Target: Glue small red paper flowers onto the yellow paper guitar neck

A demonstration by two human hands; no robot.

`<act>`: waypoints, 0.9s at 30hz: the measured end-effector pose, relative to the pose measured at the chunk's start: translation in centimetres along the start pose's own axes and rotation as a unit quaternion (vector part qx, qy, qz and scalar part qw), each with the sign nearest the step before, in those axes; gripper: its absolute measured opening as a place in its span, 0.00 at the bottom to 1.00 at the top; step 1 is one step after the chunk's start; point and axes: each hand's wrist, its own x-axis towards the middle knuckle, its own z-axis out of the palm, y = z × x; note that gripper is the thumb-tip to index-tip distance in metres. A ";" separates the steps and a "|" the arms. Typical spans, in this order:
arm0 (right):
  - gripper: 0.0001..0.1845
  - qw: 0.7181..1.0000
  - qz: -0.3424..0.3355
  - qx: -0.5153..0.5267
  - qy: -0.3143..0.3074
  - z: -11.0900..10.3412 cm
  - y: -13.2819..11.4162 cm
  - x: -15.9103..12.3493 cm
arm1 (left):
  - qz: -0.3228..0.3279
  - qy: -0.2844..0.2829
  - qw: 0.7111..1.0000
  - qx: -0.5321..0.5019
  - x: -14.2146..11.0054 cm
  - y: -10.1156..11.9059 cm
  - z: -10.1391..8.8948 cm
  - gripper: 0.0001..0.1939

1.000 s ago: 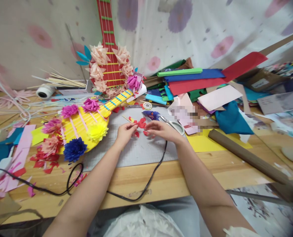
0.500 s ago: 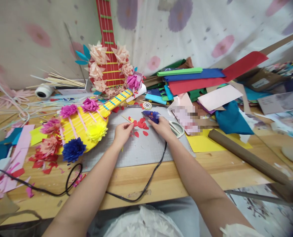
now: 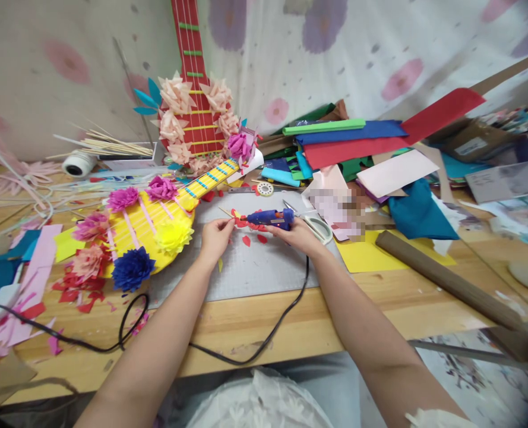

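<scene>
My right hand (image 3: 298, 236) grips a blue glue gun (image 3: 270, 219), its nozzle pointing left toward my left hand. My left hand (image 3: 215, 236) pinches a thin wooden stick (image 3: 226, 212) with a small red paper piece at its end, close to the nozzle. Both hands hover over a grey cutting mat (image 3: 250, 267). Several red paper petals (image 3: 255, 239) lie on the mat under the gun. The gun's black cord (image 3: 264, 342) trails off the table's front edge.
A yellow paper guitar with paper flowers (image 3: 157, 229) lies left of the mat; a red one (image 3: 196, 113) leans on the wall. Scissors (image 3: 315, 224) lie right of my hand. Coloured paper sheets (image 3: 357, 142), a cardboard tube (image 3: 446, 282) and paper scraps (image 3: 18, 279) crowd the table.
My right hand moved from the petals to the glue gun, picked it up and brought its nozzle left toward the stick in my left hand. The left hand stayed put.
</scene>
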 end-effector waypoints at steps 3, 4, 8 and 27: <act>0.23 1.000 0.001 -0.012 0.002 0.4 0.5 0.2 | -0.004 -0.004 1.000 0.002 0.0 0.0 0.0 0.10; 0.24 1.000 0.000 -0.012 0.002 0.5 0.6 0.3 | -0.005 -0.004 1.000 0.000 0.0 -0.1 0.0 0.10; 0.24 1.000 -0.010 -0.001 0.000 0.5 0.7 0.3 | -0.001 -0.008 1.000 -0.004 0.2 -0.4 0.0 0.11; 0.22 0.999 -0.024 -0.021 0.020 0.4 0.7 0.3 | 0.001 -0.024 1.000 0.013 0.1 -0.4 0.1 0.12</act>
